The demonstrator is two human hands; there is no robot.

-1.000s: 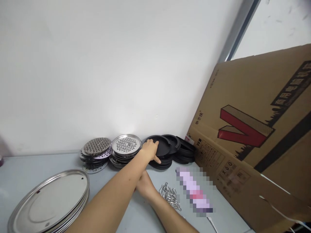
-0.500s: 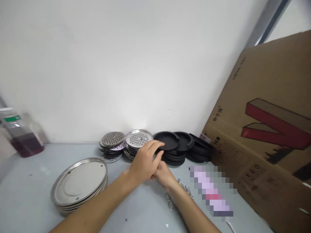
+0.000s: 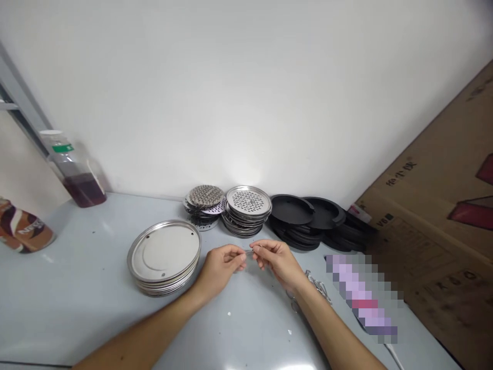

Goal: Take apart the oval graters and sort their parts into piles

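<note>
My left hand (image 3: 221, 268) and my right hand (image 3: 280, 263) meet over the table, fingers pinched at either end of a small thin metal wire piece (image 3: 249, 251). Fingertips cover most of it, so its full shape is hidden. Partly behind my right forearm lies a loose pile of metal wire pieces with ring ends (image 3: 318, 285). To the left of my left hand is a stack of round metal lids or plates (image 3: 165, 249) with small holes near the rim. Just beyond my hands stands a stack of round perforated metal grater discs (image 3: 248, 203).
Another stack of grater discs (image 3: 207, 196) and black round trays (image 3: 291, 210) line the wall. A bottle of dark liquid (image 3: 84, 189) and a brown-labelled container (image 3: 26, 228) stand left. At right are a pixelated flat object (image 3: 358, 298), a white cable (image 3: 393, 355) and a cardboard box (image 3: 419, 246).
My hands, overlapped before, have drawn apart side by side, showing a thin metal piece between the fingertips. The view has shifted left, bringing the brown-labelled container into sight.
</note>
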